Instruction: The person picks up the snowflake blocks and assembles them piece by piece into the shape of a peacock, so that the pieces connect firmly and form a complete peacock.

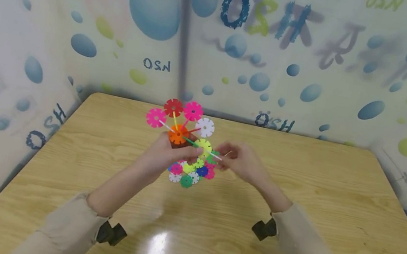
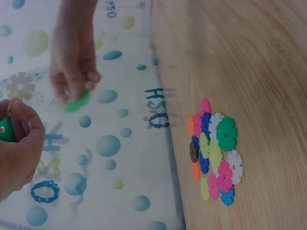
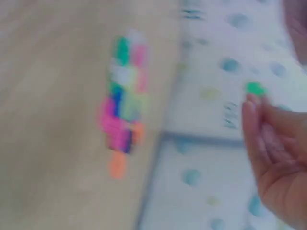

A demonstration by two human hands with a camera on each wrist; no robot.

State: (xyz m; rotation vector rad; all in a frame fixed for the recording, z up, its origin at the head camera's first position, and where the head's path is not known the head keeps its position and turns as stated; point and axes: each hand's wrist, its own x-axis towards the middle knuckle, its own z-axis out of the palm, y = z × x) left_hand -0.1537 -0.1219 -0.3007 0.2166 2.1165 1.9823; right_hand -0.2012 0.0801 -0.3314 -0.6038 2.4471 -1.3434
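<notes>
My left hand [image 1: 166,154] grips a built piece of notched plastic discs joined by thin coloured rods. An orange disc [image 1: 178,134] sits at its middle; red, pink and white discs fan out above it, with a yellow-green disc [image 1: 203,147] on the right by my thumb. A few fingers' widths away, my right hand [image 1: 240,161] pinches a loose green disc [image 3: 255,88] between thumb and fingertips. The left wrist view has this green disc blurred, apart from the left hand. Much of the piece's lower part is hidden by the left hand.
Below the hands, a pile of loose notched discs [image 2: 227,134] in several colours lies on the wooden table [image 1: 288,249]. Behind the table's far edge stands a patterned wall covering [image 1: 255,104]. Dark wrist devices [image 1: 112,234] are strapped near both sleeves.
</notes>
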